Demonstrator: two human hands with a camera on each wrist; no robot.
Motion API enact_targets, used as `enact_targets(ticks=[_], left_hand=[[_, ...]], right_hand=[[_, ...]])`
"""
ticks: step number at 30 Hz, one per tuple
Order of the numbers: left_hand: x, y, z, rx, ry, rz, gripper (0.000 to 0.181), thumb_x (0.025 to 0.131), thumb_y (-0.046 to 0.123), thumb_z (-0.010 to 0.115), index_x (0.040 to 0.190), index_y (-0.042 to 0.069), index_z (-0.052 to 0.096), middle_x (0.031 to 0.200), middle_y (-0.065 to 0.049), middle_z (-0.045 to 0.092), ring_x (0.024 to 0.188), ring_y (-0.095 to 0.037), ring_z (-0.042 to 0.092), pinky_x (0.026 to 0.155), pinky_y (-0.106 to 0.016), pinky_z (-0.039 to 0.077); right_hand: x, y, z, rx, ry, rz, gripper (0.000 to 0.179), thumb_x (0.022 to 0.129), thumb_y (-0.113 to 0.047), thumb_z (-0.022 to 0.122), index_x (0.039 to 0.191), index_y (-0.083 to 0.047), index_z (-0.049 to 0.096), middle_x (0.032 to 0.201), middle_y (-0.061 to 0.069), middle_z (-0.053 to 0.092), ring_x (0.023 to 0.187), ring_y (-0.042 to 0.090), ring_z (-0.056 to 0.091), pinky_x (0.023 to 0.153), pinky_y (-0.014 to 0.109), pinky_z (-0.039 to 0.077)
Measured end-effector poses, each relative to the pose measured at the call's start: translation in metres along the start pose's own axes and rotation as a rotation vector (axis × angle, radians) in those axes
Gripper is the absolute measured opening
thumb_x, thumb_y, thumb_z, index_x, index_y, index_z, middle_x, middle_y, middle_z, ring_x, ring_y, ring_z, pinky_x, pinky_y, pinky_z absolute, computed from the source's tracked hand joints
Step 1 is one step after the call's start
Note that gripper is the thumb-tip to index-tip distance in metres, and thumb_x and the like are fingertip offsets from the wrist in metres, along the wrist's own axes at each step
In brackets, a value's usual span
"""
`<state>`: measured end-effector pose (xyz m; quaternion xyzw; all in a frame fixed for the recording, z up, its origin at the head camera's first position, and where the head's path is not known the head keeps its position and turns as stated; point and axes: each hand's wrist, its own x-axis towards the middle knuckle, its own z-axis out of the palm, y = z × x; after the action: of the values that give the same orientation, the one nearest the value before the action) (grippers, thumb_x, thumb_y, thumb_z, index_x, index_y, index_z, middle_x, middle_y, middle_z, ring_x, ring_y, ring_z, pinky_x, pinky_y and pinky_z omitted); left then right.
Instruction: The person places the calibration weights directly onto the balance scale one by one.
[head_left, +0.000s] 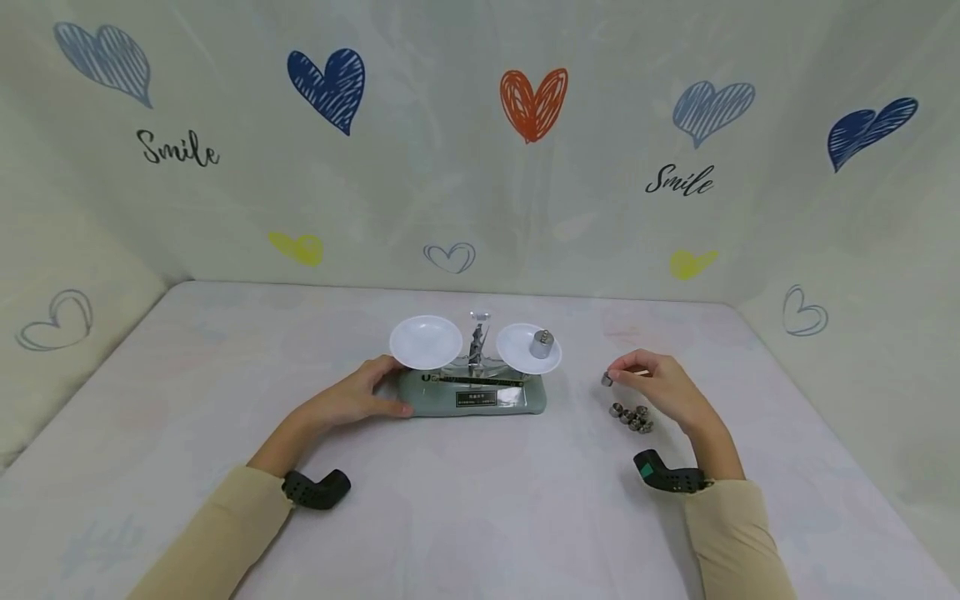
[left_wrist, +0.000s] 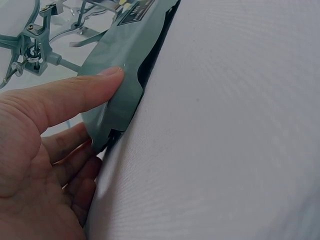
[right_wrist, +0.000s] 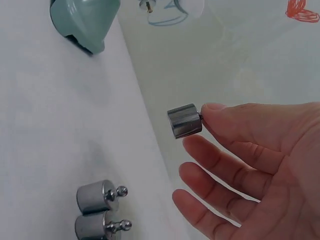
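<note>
So the little metal weight [right_wrist: 185, 121] is up in the air to the right of the balance scale [head_left: 431, 404], and the right hand [head_left: 663, 383] has it pinched by the knob between thumb and finger, other fingers loosely bent out of the way. IMO that's the right spot: the body looks like smooth, shiny metal, so I'd guess it's slick and dense for its size, totally rigid, not something you'd crush. The knob is a tiny thing to hang onto though, so I'd pinch firmly and keep the body hanging underneath. The spare weights [head_left: 636, 422] are bunched up just below that hand on the tabletop [head_left: 487, 500], and the right wrist view shows the same knobs on two of them. Left hand [head_left: 360, 393] grips the scale's left end, thumb over the front corner, fingers round the end. Good call too, since the green base looks stiff, while the linkage and white pans [head_left: 425, 342] look easy to jog. The bigger weight [head_left: 542, 343] sits in the right pan.
</note>
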<state>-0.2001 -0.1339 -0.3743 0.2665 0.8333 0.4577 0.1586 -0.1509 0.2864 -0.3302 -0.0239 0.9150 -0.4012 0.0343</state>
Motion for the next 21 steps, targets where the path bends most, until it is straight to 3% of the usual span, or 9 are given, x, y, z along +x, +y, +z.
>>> enact_targets(ticks=[6, 21], left_hand=[[0.0, -0.001, 0.0, -0.002, 0.005, 0.01, 0.071, 0.077, 0.02, 0.075, 0.133, -0.004, 0.039, 0.138, -0.022, 0.041, 0.131, -0.04, 0.029, 0.108, -0.061, 0.016], [0.0, -0.001, 0.0, -0.007, -0.004, -0.001, 0.074, 0.077, 0.021, 0.075, 0.135, -0.004, 0.037, 0.139, -0.023, 0.039, 0.132, -0.041, 0.027, 0.108, -0.062, 0.017]], right_hand=[[-0.004, -0.02, 0.0, 0.008, 0.047, -0.034, 0.031, 0.092, -0.032, 0.058, 0.103, -0.004, 0.064, 0.102, 0.011, 0.064, 0.095, 0.027, 0.057, 0.078, 0.031, 0.041], [-0.01, -0.062, 0.024, 0.015, 0.214, -0.104, 0.026, 0.091, -0.027, 0.061, 0.102, -0.005, 0.065, 0.104, 0.01, 0.061, 0.097, 0.024, 0.057, 0.083, 0.03, 0.046]])
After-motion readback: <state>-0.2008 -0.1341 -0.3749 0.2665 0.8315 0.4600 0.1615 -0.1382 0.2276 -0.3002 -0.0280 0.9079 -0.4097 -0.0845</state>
